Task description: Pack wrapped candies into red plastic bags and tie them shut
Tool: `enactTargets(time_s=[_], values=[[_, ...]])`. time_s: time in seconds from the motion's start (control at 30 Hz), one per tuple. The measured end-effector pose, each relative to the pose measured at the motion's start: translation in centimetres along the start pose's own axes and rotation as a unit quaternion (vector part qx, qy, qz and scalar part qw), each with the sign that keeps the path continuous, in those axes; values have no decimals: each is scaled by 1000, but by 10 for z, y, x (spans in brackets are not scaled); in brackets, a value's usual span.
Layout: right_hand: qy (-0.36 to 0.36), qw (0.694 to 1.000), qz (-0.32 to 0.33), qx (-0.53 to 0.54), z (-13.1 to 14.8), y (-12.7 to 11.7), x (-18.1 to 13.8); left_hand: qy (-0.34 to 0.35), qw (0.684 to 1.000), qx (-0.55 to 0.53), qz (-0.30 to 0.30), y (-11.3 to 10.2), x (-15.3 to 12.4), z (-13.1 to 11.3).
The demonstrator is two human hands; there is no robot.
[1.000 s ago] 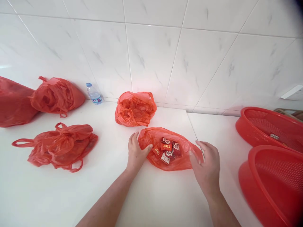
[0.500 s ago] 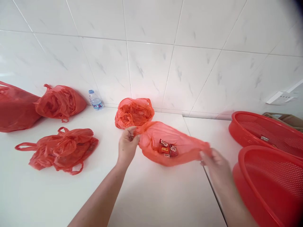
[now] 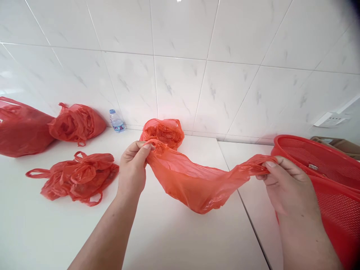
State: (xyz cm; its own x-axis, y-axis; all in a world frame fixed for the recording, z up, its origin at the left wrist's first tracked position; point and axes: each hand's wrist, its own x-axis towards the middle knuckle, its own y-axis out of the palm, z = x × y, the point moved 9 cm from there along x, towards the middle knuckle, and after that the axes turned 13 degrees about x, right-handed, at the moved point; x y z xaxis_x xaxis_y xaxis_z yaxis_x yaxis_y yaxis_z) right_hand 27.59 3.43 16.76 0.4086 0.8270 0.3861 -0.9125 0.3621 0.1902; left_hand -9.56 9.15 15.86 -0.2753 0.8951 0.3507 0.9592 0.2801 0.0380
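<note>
Bag [image 3: 197, 183], red plastic, hangs stretched between both hands above the white table [image 3: 168, 240], its middle sagging toward the near side. Whether its bottom touches the tabletop, cannot tell; its inside is hidden by the near wall.

Left hand [image 3: 131, 174]: thumb and fingers closed, pinching the bag's left end. Right hand [image 3: 292, 187]: thumb and fingers gripping the bunched, twisted right end. Left end of the bag overlaps, in view, a crumpled red sack [image 3: 168, 131] near the tiled wall [image 3: 180, 86].

Left side of table: a loose red bundle [image 3: 80, 176] with loops sticking out; behind it, a rounded red pouch [image 3: 80, 122] beside a large red parcel [image 3: 25, 131], cut by the frame edge. Small clear bottle [image 3: 116, 120], blue cap, upright at the wall.

Right side: two red mesh baskets [image 3: 287, 138], one behind the other; right hand and forearm partly cover the nearer. A small object in the farther one, too small to identify.
</note>
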Motion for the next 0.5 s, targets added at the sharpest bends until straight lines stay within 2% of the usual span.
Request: enactTargets(time_s=[0.1,0.17,0.23,0.3,0.4,0.5], values=[[-42,996,57,56,4,3,0,31,999,-31,31,-5,-5,-7],[-45,995,73,52,-4,0,-3,49,993,-24,103,-3,-11,-2],[-11,996,78,37,-24,-6,-9,50,979,18,196,0,-21,14],[43,996,78,20,-51,-13,-21,28,956,88,277,-1,-34,40],[132,985,106,-19,-88,-15,-49,-15,913,200,357,-5,-56,78],[168,971,161,-60,-105,-8,-73,-42,859,229,457,3,-82,96]])
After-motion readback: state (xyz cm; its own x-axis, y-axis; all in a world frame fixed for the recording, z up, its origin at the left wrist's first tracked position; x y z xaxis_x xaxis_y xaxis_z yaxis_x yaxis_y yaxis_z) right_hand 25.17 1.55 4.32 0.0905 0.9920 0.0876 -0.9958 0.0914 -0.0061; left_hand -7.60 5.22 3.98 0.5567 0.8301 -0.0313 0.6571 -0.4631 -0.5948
